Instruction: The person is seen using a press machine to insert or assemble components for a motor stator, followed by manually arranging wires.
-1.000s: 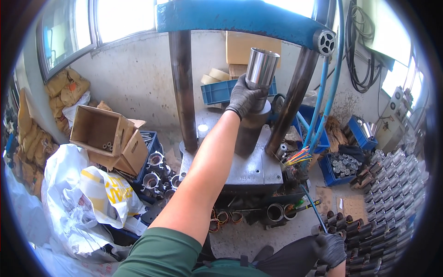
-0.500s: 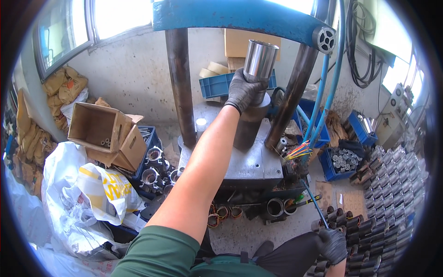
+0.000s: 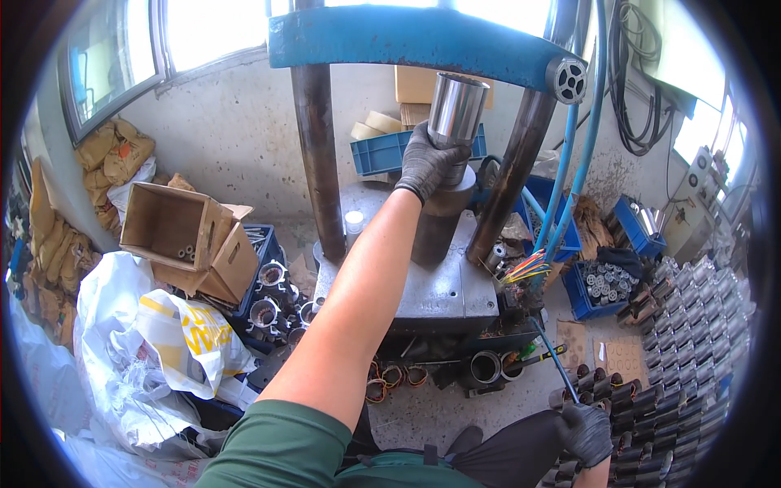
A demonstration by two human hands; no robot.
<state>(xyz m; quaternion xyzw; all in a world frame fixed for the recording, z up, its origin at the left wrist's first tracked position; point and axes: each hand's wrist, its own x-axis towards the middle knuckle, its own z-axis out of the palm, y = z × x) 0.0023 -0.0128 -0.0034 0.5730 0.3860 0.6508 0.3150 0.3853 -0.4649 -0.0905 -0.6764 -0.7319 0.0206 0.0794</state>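
My left hand [image 3: 431, 163], in a dark grey glove, reaches forward and is closed around the lower part of a shiny open-topped metal cylinder [image 3: 457, 106]. The cylinder stands upright over a thick dark round post [image 3: 443, 215] on the press bed [image 3: 399, 281]; the fingers partly cover where the two meet. Above it spans the blue crossbeam [image 3: 423, 41] of the press. Down at the right, my gloved right hand [image 3: 584, 433] is closed on the end of a long thin blue lever [image 3: 556, 363].
Two dark columns, left [image 3: 319, 163] and right [image 3: 517, 175], flank the post. Many metal cylinders [image 3: 691, 317] stand in rows at the right. A blue crate [image 3: 602, 289] of metal parts, cardboard boxes [image 3: 175, 228] and white sacks [image 3: 122, 342] lie around the press.
The blue crossbeam has come down a little toward the cylinder. Both hands stay nearly where they were, the left on the cylinder and the right on the lever.
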